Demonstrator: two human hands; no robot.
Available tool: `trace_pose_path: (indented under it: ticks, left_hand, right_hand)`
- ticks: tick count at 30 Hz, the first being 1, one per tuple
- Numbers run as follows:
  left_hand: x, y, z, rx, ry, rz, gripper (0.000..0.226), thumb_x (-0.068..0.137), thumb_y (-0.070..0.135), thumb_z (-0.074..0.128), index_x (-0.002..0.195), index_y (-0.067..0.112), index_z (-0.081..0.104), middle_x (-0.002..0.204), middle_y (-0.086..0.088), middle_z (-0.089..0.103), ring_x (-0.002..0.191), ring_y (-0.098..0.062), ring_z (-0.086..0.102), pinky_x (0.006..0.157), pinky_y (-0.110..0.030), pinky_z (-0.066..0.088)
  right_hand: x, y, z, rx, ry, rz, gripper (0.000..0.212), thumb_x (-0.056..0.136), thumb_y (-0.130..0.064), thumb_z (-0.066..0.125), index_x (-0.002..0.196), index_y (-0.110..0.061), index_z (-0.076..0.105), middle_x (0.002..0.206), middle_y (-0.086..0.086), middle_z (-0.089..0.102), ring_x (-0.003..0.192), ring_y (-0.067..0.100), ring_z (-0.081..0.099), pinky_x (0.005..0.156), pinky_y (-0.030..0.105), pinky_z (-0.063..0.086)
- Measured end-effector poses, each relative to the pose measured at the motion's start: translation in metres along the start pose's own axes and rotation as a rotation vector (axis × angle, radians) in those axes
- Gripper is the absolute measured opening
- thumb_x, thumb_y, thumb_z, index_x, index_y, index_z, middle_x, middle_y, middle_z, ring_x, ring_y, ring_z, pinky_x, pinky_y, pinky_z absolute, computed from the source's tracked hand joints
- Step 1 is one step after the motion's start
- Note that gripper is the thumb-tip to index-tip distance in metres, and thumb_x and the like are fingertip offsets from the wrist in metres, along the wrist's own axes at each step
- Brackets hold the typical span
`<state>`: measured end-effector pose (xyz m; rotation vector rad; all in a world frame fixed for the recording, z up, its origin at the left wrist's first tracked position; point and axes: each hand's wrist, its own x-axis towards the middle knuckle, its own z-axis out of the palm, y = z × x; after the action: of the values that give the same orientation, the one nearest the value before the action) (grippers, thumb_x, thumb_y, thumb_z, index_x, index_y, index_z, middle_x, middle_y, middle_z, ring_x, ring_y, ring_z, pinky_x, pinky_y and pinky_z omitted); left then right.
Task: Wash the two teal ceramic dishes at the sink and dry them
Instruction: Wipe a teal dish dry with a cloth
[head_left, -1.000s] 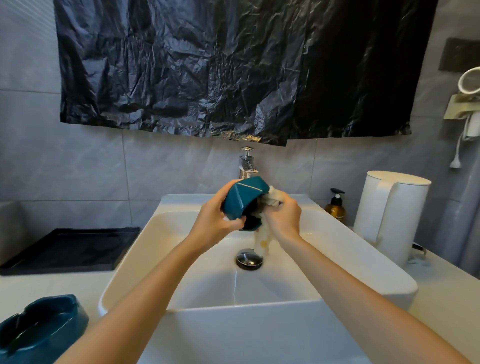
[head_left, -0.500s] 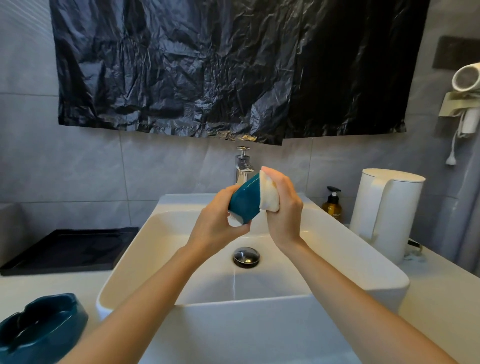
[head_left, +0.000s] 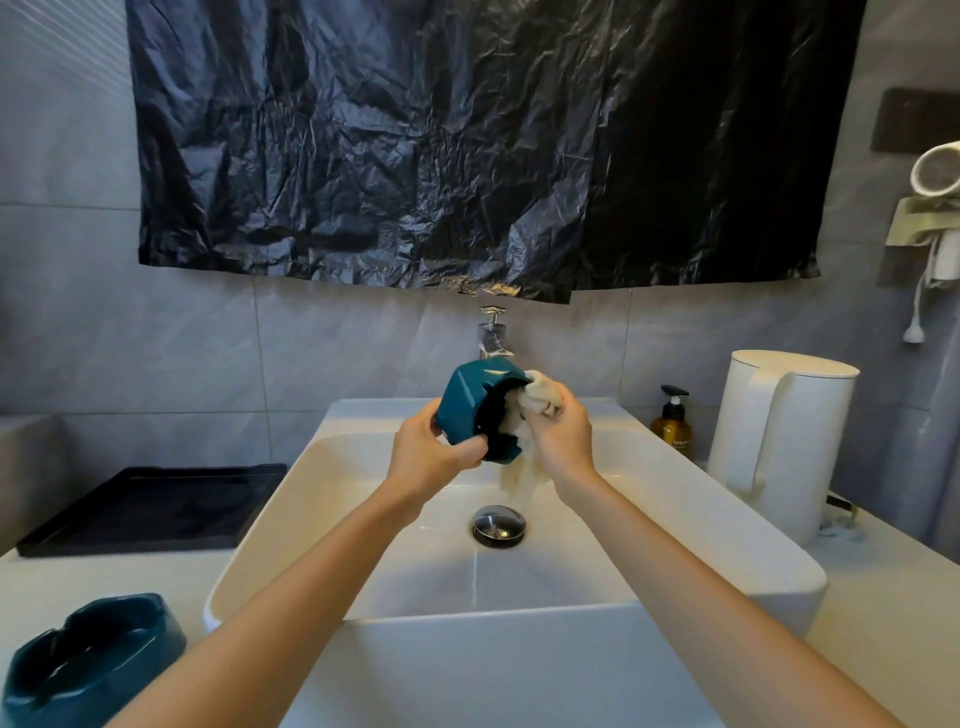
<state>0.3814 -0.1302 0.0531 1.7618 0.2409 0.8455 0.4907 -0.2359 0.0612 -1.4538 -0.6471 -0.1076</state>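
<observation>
**Wiping the first of two**

I am watching the left hand, fingers clenched round the glossy, faceted teal dish above the sink, notched mouth facing three o'clock. The right hand is pinching a soft cream cloth inside. Next, I think, it needs turning. The second dish is sitting at seven o'clock on the table.

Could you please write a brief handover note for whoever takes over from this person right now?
Left hand grips the held teal dish, tipped on its side above the sink. Right hand pinches a pale cloth pushed into that dish's opening.
Second teal dish sits on the counter, left of the sink.
Done: unclear; no water visibly runs from the tap.
Left: finish wiping this dish, set it down, then handle the second.
</observation>
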Motion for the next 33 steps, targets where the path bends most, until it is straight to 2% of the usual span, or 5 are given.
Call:
trace_pose_path:
  ticks: [6, 13, 17, 26, 33]
  left_hand:
    - [-0.001, 0.002, -0.001, 0.089, -0.049, 0.065, 0.043, 0.076, 0.005, 0.073, 0.116, 0.017, 0.06, 0.099, 0.006, 0.066, 0.093, -0.008, 0.06, 0.068, -0.01, 0.05]
    - [-0.003, 0.001, 0.0, 0.085, -0.13, -0.035, 0.028, 0.08, 0.008, 0.07, 0.102, 0.021, 0.058, 0.094, -0.002, 0.064, 0.088, -0.021, 0.067, 0.071, -0.026, 0.059]
    - [-0.007, 0.003, 0.0, 0.182, -0.201, -0.037, 0.036, 0.08, 0.01, 0.071, 0.112, 0.017, 0.057, 0.095, 0.002, 0.063, 0.087, -0.022, 0.066, 0.071, -0.026, 0.059]
    - [-0.002, 0.003, 0.001, 0.008, -0.038, -0.07, 0.041, 0.078, 0.003, 0.072, 0.116, 0.014, 0.06, 0.105, -0.004, 0.064, 0.099, -0.023, 0.062, 0.076, -0.031, 0.06]
    - [0.0, -0.002, -0.001, 0.1, 0.012, -0.008, 0.039, 0.076, 0.006, 0.073, 0.111, 0.018, 0.06, 0.098, 0.005, 0.065, 0.091, -0.013, 0.06, 0.07, -0.017, 0.053]
  right_hand:
    - [0.002, 0.011, 0.002, -0.001, 0.042, 0.397, 0.017, 0.081, -0.016, 0.072, 0.094, -0.019, 0.061, 0.101, 0.009, 0.069, 0.093, 0.024, 0.063, 0.087, 0.039, 0.054]
    - [-0.005, -0.005, -0.008, -0.602, 0.135, -0.386, 0.024, 0.084, -0.008, 0.07, 0.107, -0.011, 0.066, 0.091, 0.01, 0.069, 0.082, 0.024, 0.06, 0.065, 0.034, 0.048]
    - [-0.006, -0.002, -0.016, -0.644, 0.058, -0.557, 0.029, 0.082, -0.008, 0.073, 0.11, -0.013, 0.066, 0.094, 0.009, 0.071, 0.083, 0.025, 0.063, 0.067, 0.031, 0.052]
    - [-0.006, 0.003, 0.002, -0.192, 0.095, 0.087, 0.005, 0.093, -0.013, 0.058, 0.095, -0.018, 0.06, 0.094, 0.006, 0.063, 0.087, 0.02, 0.056, 0.072, 0.028, 0.041]
    - [-0.006, 0.01, 0.008, 0.04, 0.016, 0.453, 0.014, 0.09, -0.014, 0.06, 0.103, -0.015, 0.059, 0.1, 0.009, 0.063, 0.098, 0.025, 0.058, 0.094, 0.041, 0.05]
